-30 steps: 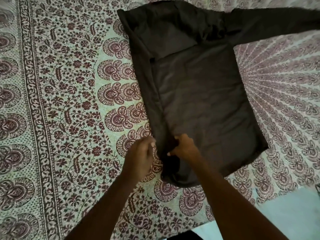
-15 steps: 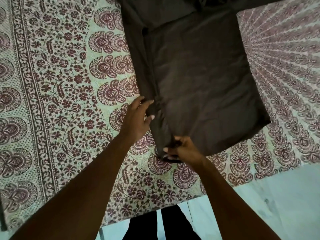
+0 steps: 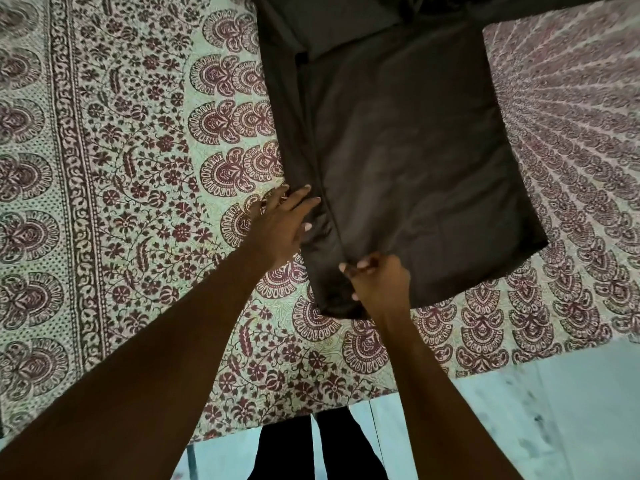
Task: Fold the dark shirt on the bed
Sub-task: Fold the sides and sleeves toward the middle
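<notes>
First side fold in place, most of the folding not yet done.

The dark shirt [image 3: 408, 161] lies flat on the bed [image 3: 114, 202], its left strip already turned over the body. The left hand [image 3: 282, 225] rests with straight fingers on that strip; the right hand [image 3: 375, 278] pinches the hem beside the fold line. The other sleeve, at the top right, seems unfolded, and the lengthwise folds remain, I judge.

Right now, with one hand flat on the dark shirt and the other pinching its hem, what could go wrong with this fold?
1. The right hand pinches only one spot on the dark fabric shirt; pulling may bunch the hem.
2. The left hand rests flat, so the folded strip could slide.
3. The patterned bedsheet may wrinkle underneath.
</notes>
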